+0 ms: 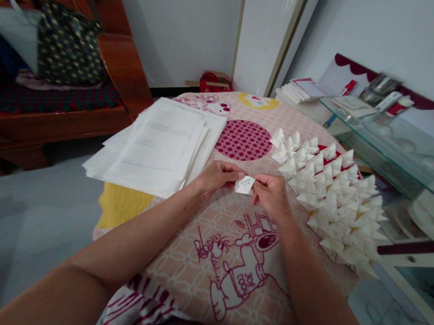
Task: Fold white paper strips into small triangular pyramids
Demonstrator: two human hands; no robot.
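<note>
Small folded paper (244,185): left grip (217,178) pinches its left side, right grip (272,193) its right; neither nearer, no evident long axis. Left of the paper: 1 loose sheet stack (157,144). Right: massed folded pieces (330,203). Room on its near side: cloth-covered counter (182,268), to the rounded edge

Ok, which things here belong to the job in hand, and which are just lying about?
Likely in the job:
small paper piece between left hand and right hand
stack of sheets
pointed paper shapes

Likely lying about:
dark patterned bag on wooden bench
metal container by glass shelf
</note>
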